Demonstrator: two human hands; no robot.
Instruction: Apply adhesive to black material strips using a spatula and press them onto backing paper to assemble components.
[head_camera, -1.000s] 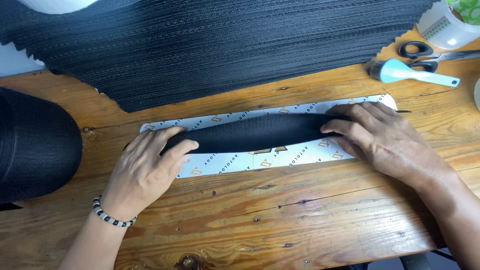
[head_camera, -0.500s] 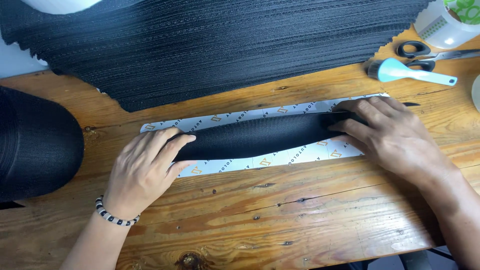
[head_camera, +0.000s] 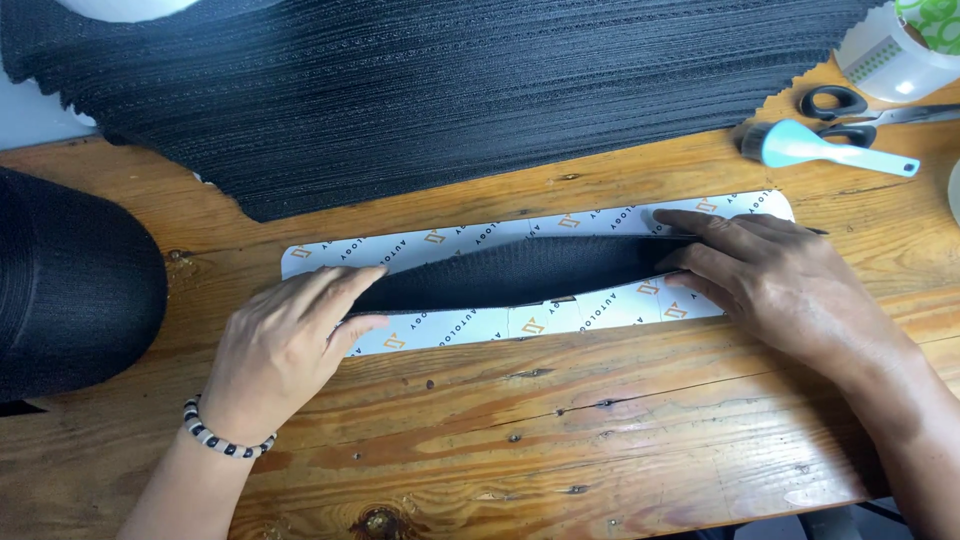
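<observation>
I press both hands, left (head_camera: 285, 335) and right (head_camera: 775, 280), fingers spread flat, on a black mesh strip (head_camera: 510, 275) lying along a white backing (head_camera: 470, 330) on the counter (head_camera: 520, 440), smoothing it down.

A long white printed strip (head_camera: 480, 325), patterned with small orange marks and grey lettering, is lying lengthwise across the middle of the wooden surface (head_camera: 560, 440), partly hidden under a black fabric piece. At the far right corner, a white cylindrical container with a green-patterned label (head_camera: 900, 45) is standing, cut off by the frame edge.
</observation>
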